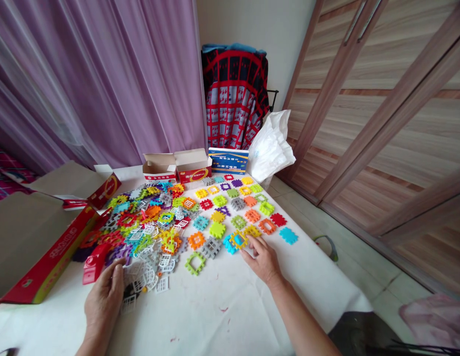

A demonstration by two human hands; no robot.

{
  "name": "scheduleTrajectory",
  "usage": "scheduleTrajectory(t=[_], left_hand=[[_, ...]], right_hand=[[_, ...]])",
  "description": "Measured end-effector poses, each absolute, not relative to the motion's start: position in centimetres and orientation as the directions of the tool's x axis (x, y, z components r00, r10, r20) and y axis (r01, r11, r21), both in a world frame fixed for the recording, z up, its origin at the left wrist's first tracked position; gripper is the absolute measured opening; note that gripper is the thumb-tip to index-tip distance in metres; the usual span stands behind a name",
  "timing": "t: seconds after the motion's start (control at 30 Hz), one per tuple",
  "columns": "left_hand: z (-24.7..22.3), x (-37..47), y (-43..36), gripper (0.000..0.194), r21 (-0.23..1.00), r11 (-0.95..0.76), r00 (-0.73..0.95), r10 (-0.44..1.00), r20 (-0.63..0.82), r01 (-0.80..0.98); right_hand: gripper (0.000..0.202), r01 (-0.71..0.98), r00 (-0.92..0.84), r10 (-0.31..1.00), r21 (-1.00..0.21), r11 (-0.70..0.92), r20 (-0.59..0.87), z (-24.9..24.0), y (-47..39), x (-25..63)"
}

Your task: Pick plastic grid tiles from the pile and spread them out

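Observation:
My right hand (264, 261) pinches the edge of a yellow square frame piece (238, 240), which overlaps a light blue piece (230, 244) on the white tablecloth. My left hand (104, 295) rests at the near edge of a mixed pile, fingers curled together beside white window-like pieces (143, 274); what they hold, if anything, is hidden. Near its fingertips lies a red piece (94, 264). Between the hands are a green frame piece (194, 263) and a grey piece (211, 247). Several notched square pieces in many colours lie spread out beyond my right hand, among them a blue one (288, 236).
A large open red box (55, 252) stands at the left, with another open box (104, 190) behind it. Small red boxes (192, 173), a blue box (229, 162) and a white bag (271, 148) line the far edge. The table's right edge drops to a tiled floor.

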State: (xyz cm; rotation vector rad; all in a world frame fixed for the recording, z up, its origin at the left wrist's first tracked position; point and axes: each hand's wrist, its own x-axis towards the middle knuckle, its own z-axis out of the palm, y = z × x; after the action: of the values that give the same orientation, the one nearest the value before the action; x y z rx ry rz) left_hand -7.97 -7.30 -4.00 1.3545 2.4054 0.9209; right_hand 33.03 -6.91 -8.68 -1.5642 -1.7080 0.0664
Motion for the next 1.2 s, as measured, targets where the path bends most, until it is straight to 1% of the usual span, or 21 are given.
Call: scheduleTrajectory(t=[0.17,0.6,0.7,0.77,0.83,0.9,0.97,1.1,1.2], left_hand=[[-4.6,-8.3,-7.3,0.037,0.625,0.339,-0.529,0.837,0.141,0.703],[-3.9,-8.0,-7.5,0.042,0.612,0.370,-0.520,0.851,0.080,0.699],[-4.1,-8.1,-7.4,0.039,0.627,0.344,-0.517,0.849,0.111,0.699],[-4.1,-8.0,-7.4,0.037,0.631,0.350,-0.529,0.841,0.115,0.693],[-4.1,-7.9,-7.3,0.037,0.624,0.372,-0.540,0.836,0.097,0.688],[-4.1,-7.9,-7.2,0.037,0.612,0.386,-0.541,0.837,0.081,0.690],[-4.1,-7.9,-7.2,0.036,0.609,0.383,-0.535,0.841,0.082,0.695],[-4.3,-8.1,-7.1,0.034,0.615,0.362,-0.530,0.841,0.108,0.700],[-4.4,-8.1,-7.2,0.035,0.609,0.374,-0.535,0.839,0.099,0.700]], right_hand=[[0.036,0.812,0.092,0.858,-0.536,0.229,0.506,-8.8,-6.8,33.1],[0.037,0.803,0.106,0.856,-0.551,0.227,0.507,-8.9,-6.7,33.0],[0.042,0.800,0.193,0.829,-0.574,0.177,0.525,-8.9,-6.6,33.4],[0.049,0.775,0.335,0.784,-0.626,0.087,0.523,-8.9,-6.4,34.1],[0.057,0.718,0.485,0.728,-0.696,-0.015,0.484,-8.9,-6.2,35.0],[0.062,0.662,0.570,0.699,-0.745,-0.080,0.432,-8.9,-6.0,35.7],[0.064,0.647,0.583,0.706,-0.756,-0.104,0.402,-8.8,-6.0,36.0],[0.063,0.658,0.561,0.735,-0.744,-0.117,0.380,-8.5,-6.0,35.8],[0.062,0.667,0.552,0.747,-0.734,-0.128,0.372,-8.4,-6.1,35.6]])
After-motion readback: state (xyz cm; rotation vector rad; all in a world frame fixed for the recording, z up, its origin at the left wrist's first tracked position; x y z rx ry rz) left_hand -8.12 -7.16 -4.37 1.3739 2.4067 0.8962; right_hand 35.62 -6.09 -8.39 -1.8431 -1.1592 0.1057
